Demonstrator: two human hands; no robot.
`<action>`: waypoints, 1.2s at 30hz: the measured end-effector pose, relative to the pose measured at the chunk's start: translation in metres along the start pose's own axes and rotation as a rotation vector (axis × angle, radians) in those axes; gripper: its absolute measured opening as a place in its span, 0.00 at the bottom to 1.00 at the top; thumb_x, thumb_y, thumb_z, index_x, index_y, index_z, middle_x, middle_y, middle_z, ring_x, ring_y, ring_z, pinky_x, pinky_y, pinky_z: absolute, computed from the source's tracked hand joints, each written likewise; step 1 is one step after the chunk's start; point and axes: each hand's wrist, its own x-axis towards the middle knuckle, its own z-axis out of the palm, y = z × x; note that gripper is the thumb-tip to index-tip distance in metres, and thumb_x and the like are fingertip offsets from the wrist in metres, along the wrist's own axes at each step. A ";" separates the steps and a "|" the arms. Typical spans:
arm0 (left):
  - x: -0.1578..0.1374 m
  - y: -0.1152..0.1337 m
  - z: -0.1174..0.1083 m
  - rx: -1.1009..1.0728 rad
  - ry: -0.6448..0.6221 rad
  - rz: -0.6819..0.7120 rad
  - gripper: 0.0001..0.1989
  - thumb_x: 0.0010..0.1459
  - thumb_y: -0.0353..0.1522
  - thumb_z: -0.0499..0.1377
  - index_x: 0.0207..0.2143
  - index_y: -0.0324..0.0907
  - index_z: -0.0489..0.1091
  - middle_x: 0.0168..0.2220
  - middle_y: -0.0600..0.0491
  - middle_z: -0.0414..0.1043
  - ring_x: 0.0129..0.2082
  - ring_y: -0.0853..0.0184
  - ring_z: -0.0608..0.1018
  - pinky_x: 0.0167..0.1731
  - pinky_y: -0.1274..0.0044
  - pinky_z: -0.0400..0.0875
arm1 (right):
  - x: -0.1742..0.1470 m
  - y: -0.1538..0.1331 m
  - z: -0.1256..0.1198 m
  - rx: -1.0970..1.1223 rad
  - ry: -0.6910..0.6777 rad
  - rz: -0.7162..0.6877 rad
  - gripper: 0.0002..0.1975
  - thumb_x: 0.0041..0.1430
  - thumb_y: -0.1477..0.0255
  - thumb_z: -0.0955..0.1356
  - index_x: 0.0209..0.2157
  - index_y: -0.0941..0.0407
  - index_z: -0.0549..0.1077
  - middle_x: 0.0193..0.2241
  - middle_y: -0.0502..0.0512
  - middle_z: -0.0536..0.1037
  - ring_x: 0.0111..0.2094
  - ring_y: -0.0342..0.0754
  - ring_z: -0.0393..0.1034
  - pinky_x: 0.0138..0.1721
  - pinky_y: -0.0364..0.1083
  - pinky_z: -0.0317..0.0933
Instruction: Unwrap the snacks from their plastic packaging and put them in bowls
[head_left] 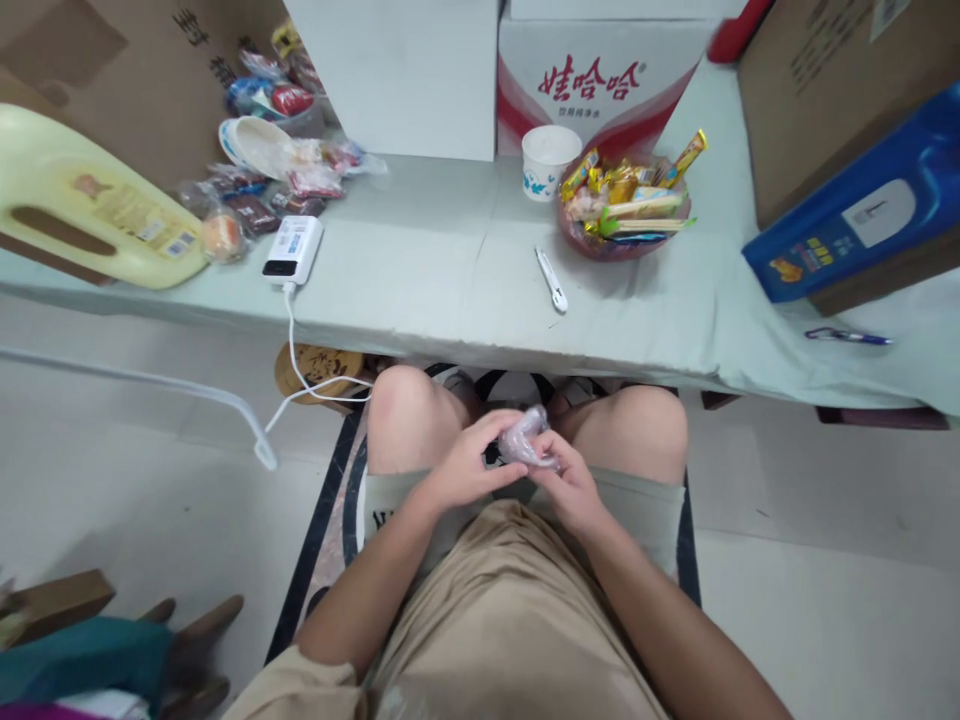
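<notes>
Above my lap, between my knees, is a crumpled bundle of clear, slightly purplish plastic film (525, 437). My left hand (471, 465) curves around its left side, with the fingers along the top and the thumb below. The right edge of the film is pinched in my right hand (570, 485). Whether anything is wrapped inside the film cannot be made out. On the table in front lies a white utility knife (551, 280), apart from both hands.
The cloth-covered table (420, 260) carries a bowl of wrapped snacks (630, 240), a paper cup (547, 165), a white power bank (294, 250) with a cable, a yellow jug (97, 200), a blue bottle (862, 215), a carabiner (847, 336) and boxes. A white tubular bar (150, 380) extends at left.
</notes>
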 end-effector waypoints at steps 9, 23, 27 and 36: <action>0.067 -0.002 -0.013 -0.074 0.023 -0.161 0.09 0.57 0.31 0.58 0.39 0.40 0.76 0.41 0.49 0.77 0.41 0.64 0.78 0.43 0.73 0.73 | 0.032 -0.031 -0.021 -0.065 0.219 0.117 0.27 0.49 0.62 0.76 0.51 0.48 0.70 0.55 0.56 0.73 0.53 0.52 0.70 0.50 0.50 0.67; 0.100 -0.034 -0.041 -0.546 0.070 -0.181 0.10 0.57 0.36 0.61 0.38 0.39 0.71 0.40 0.47 0.75 0.41 0.64 0.76 0.44 0.72 0.71 | 0.265 -0.182 -0.028 -1.195 0.285 -0.444 0.10 0.45 0.81 0.70 0.25 0.55 0.66 0.24 0.46 0.68 0.27 0.40 0.60 0.32 0.44 0.56; 0.105 -0.026 -0.047 -0.444 0.017 -0.150 0.09 0.56 0.33 0.58 0.36 0.38 0.75 0.37 0.48 0.76 0.36 0.66 0.75 0.40 0.74 0.70 | 0.383 -0.218 -0.018 -1.567 0.310 -0.464 0.06 0.55 0.82 0.65 0.33 0.66 0.74 0.43 0.61 0.77 0.45 0.44 0.68 0.42 0.46 0.55; 0.101 -0.029 -0.051 -0.446 -0.012 -0.197 0.07 0.52 0.30 0.60 0.33 0.39 0.77 0.34 0.48 0.76 0.35 0.66 0.76 0.39 0.75 0.72 | 0.526 -0.186 -0.030 -1.636 0.362 -0.041 0.30 0.56 0.70 0.67 0.05 0.67 0.59 0.35 0.64 0.81 0.45 0.47 0.74 0.41 0.51 0.57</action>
